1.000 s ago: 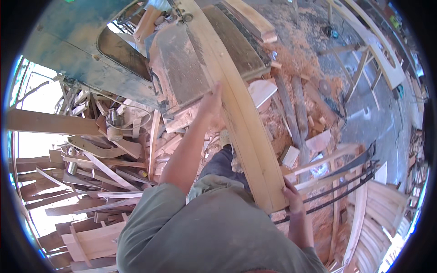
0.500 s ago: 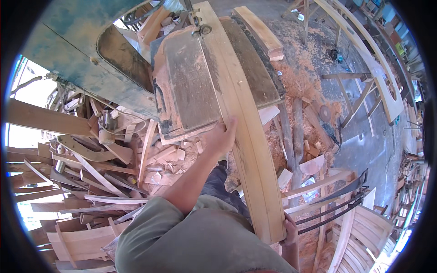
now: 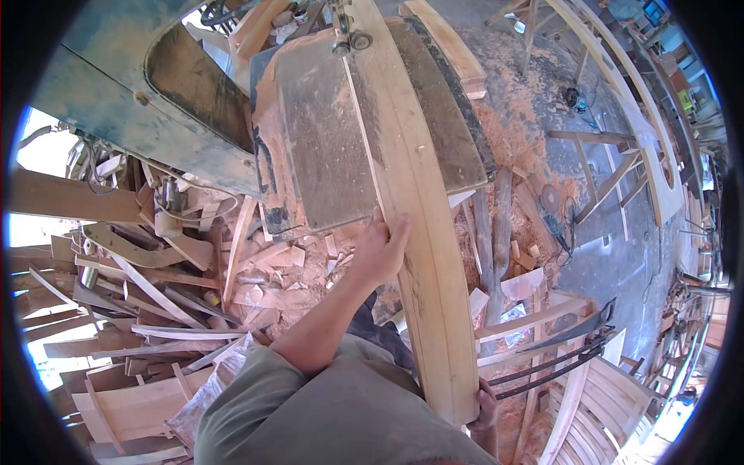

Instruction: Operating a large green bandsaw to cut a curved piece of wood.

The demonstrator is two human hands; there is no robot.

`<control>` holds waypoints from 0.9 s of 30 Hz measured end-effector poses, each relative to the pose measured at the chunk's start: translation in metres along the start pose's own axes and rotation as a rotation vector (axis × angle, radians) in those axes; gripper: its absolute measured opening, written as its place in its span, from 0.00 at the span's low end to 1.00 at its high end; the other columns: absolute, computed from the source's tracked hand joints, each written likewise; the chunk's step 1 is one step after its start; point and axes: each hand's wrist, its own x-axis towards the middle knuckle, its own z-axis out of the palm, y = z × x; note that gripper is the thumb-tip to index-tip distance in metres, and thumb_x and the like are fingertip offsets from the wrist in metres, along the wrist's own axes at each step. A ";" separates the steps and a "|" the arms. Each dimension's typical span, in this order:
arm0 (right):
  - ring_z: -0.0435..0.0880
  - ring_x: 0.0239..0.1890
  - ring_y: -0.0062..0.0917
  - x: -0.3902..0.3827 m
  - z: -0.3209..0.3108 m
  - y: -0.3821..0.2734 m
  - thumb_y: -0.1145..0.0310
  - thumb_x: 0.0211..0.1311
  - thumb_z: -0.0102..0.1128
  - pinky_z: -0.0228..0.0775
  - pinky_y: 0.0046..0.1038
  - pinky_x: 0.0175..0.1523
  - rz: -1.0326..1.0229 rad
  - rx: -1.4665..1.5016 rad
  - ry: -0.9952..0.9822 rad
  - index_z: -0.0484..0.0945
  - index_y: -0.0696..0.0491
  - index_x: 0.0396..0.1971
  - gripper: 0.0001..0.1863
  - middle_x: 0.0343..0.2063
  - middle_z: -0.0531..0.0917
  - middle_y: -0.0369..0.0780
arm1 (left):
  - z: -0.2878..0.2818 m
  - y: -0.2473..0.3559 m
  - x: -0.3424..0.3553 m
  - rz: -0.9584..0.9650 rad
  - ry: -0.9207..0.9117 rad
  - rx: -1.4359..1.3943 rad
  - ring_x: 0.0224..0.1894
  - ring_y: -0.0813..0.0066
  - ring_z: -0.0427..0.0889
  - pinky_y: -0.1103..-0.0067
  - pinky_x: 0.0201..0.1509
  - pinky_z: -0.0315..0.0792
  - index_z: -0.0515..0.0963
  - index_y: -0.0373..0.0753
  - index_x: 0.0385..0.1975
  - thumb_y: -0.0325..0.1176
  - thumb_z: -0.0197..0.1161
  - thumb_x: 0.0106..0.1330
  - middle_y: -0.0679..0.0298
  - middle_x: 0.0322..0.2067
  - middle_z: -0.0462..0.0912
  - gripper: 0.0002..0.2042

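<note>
A long, thick wooden plank (image 3: 434, 256) with a dark line along its face lies across the brown table (image 3: 325, 132) of a bandsaw. Its far part passes beside the guide rollers (image 3: 359, 40), and its near end overhangs towards my body. My left hand (image 3: 382, 252) holds the plank's left edge by the table's front rim, thumb over the top face and fingers at the side. At the near end, my right hand (image 3: 486, 404) is wrapped around the right edge; part of its fingers is hidden by the wood. A pale strip runs along the plank's left edge.
The saw's blue-green body (image 3: 116, 101) stands at the left. Timber offcuts (image 3: 155, 271) pile up below it. Another beam (image 3: 449, 43) lies beyond the table. Sawdust (image 3: 504, 124) covers the floor, with a corded grinder (image 3: 554, 225) and a wooden frame (image 3: 659, 170) at the right.
The view has shifted slightly. My left hand has changed its hold, with the thumb now lying more over the plank's top. My right hand keeps its grip at the near end.
</note>
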 end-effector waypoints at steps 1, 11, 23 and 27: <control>0.81 0.49 0.34 0.000 0.001 0.000 0.54 0.50 0.63 0.75 0.31 0.52 0.003 -0.003 0.002 0.68 0.68 0.57 0.39 0.48 0.80 0.49 | 0.001 -0.002 0.001 0.021 0.015 0.010 0.57 0.41 0.71 0.62 0.62 0.64 0.79 0.29 0.46 0.52 0.45 0.73 0.39 0.54 0.71 0.28; 0.81 0.49 0.33 0.003 0.004 -0.002 0.54 0.51 0.63 0.75 0.31 0.53 0.003 -0.005 -0.002 0.69 0.67 0.57 0.38 0.48 0.80 0.48 | -0.001 -0.001 0.004 -0.055 -0.008 -0.059 0.58 0.41 0.69 0.61 0.63 0.63 0.79 0.29 0.47 0.52 0.46 0.73 0.39 0.55 0.70 0.27; 0.80 0.51 0.35 0.006 0.006 -0.003 0.54 0.49 0.64 0.73 0.33 0.56 0.025 -0.014 0.012 0.66 0.68 0.59 0.42 0.50 0.79 0.50 | -0.005 0.001 0.008 -0.034 -0.011 0.022 0.62 0.41 0.66 0.62 0.66 0.61 0.76 0.29 0.51 0.54 0.43 0.73 0.39 0.59 0.68 0.30; 0.79 0.54 0.37 0.006 0.006 -0.003 0.54 0.48 0.64 0.71 0.34 0.59 0.033 -0.019 0.007 0.64 0.70 0.61 0.45 0.53 0.78 0.52 | -0.004 -0.004 0.010 -0.045 0.010 0.063 0.63 0.41 0.66 0.62 0.66 0.61 0.77 0.30 0.50 0.54 0.43 0.73 0.39 0.59 0.68 0.29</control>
